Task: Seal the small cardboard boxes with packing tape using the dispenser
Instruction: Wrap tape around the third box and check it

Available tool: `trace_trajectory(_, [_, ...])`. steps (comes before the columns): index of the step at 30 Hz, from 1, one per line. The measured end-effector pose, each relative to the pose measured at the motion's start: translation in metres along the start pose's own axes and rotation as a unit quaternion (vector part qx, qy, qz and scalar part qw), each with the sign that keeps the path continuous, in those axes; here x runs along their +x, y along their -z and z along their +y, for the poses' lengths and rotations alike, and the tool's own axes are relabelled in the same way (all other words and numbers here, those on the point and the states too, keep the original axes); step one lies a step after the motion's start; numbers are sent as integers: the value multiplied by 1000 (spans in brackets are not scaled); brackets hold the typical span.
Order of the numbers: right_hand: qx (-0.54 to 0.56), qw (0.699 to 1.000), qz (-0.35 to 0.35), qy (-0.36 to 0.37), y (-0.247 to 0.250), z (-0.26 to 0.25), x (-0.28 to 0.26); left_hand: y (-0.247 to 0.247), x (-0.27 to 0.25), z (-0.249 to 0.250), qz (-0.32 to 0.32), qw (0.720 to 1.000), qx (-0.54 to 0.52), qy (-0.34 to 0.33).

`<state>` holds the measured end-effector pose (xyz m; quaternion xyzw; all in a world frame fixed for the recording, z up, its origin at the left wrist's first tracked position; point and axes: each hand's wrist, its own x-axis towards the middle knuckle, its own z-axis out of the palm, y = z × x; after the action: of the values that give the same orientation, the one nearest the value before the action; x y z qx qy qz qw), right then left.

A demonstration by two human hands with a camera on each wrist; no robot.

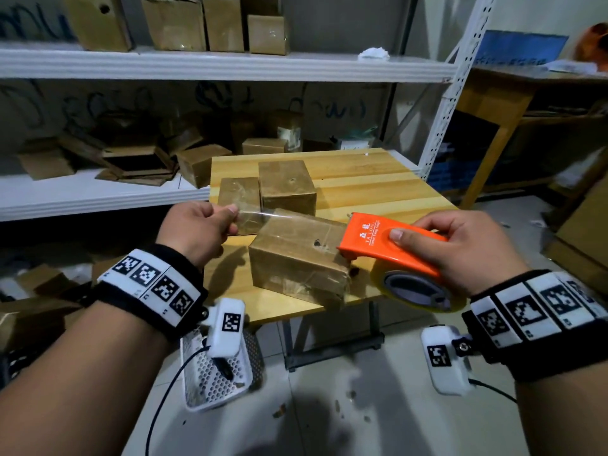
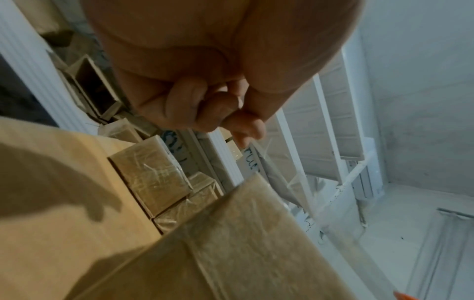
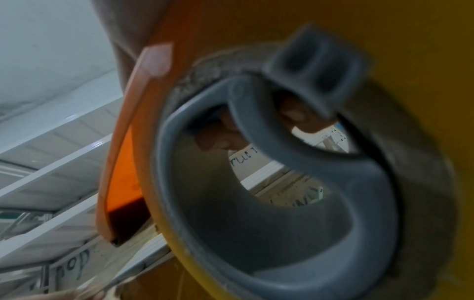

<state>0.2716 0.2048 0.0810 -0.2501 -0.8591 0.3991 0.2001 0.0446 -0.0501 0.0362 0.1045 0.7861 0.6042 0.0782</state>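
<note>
A small brown cardboard box (image 1: 296, 258) lies tilted at the near edge of the wooden table (image 1: 378, 185); the left wrist view shows this box (image 2: 231, 253) close up. My right hand (image 1: 460, 245) grips the orange tape dispenser (image 1: 388, 248) with its yellowish roll (image 1: 418, 291), held just right of the box; the dispenser (image 3: 123, 182) fills the right wrist view. My left hand (image 1: 200, 228) pinches the free end of clear tape (image 1: 253, 215) drawn out over the box's top. Behind it stand two more taped boxes (image 1: 286, 185) (image 1: 238, 192).
White metal shelving (image 1: 197, 65) behind the table holds several cardboard boxes above and flattened ones (image 1: 138, 162) on the lower level. A white perforated basket (image 1: 214, 370) sits on the tiled floor below my left wrist. A wooden desk (image 1: 493, 103) stands at the right.
</note>
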Motion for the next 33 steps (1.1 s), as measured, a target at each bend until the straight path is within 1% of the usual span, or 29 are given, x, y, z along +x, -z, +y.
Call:
trace_trajectory(5, [11, 999, -9, -40, -3, 7, 1, -9, 0, -5, -28, 999, -6, 34])
trace_trajectory(8, [13, 998, -15, -64, -6, 12, 2, -15, -5, -9, -49, 994, -13, 94])
trace_trajectory(10, [20, 997, -19, -72, -8, 14, 4, -18, -9, -9, -64, 986, -55, 143])
trace_trajectory(12, [29, 996, -27, -78, -10, 16, 4, -23, -15, -7, -67, 980, -81, 170])
trace_trajectory(15, [43, 994, -36, -90, -12, 17, 4, -31, -22, 0, -54, 981, -75, 172])
trace_trajectory(20, [54, 993, -41, -93, -13, 19, 5, -31, -26, -3, -53, 984, 33, 165])
trace_trajectory(22, [51, 994, -39, -91, -14, 21, 5, -29, -27, -9, -51, 985, 55, 155])
trace_trajectory(24, [54, 994, -38, -91, -14, 22, 5, -28, -24, -8, -22, 990, -5, 138])
trace_trajectory(26, [59, 993, -40, -95, -14, 23, 5, -27, -22, -2, 23, 996, -53, 70])
trace_trajectory(27, [60, 993, -43, -95, -14, 23, 5, -28, -24, 3, 29, 997, -65, 26])
trace_trajectory(28, [60, 993, -44, -95, -14, 23, 5, -29, -26, 7, 17, 997, -69, -14])
trace_trajectory(29, [59, 993, -44, -93, -14, 24, 5, -31, -30, 11, -11, 997, -61, -49])
trace_trajectory(30, [56, 993, -43, -91, -14, 24, 6, -34, -36, 13, -52, 995, -29, -80])
trace_trajectory(31, [52, 994, -43, -88, -14, 25, 6, -38, -42, 13, -95, 987, 46, -118])
trace_trajectory(32, [47, 994, -44, -85, -14, 26, 6, -42, -48, 14, -138, 962, 169, -165])
trace_trajectory(33, [45, 995, -45, -82, -14, 26, 6, -46, -51, 14, -171, 915, 298, -211])
